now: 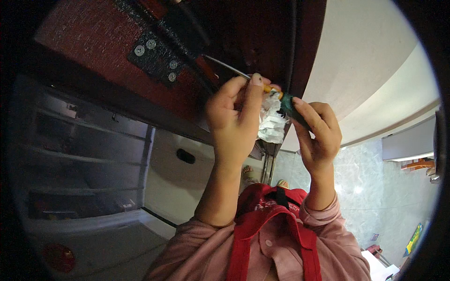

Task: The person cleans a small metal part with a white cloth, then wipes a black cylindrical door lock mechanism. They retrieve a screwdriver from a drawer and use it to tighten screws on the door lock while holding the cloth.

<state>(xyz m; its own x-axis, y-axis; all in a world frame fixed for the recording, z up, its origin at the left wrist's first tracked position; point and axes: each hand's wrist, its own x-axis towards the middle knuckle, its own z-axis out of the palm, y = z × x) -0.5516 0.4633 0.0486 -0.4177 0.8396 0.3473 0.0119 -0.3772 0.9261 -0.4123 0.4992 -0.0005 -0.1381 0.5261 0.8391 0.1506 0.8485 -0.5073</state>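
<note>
The right hand [318, 133] grips the green handle of a screwdriver [281, 98]; the left hand [234, 117] pinches its shaft together with a wad of white tissue [271, 122]; the tip points toward the dark hinge plate [157, 58] on the red door [89, 33]. Risk: the tissue pinch may slide on the shaft; the tip may then skid off and scratch the door.

I see the dark red panel [93, 37] close above both hands, its black bracket [157, 56] with screws just left of the screwdriver shaft [225, 67]. Right of the panel the pale wall [365, 56] leaves open room. Below it, shelving [79, 154] stands, I think, well apart.
</note>
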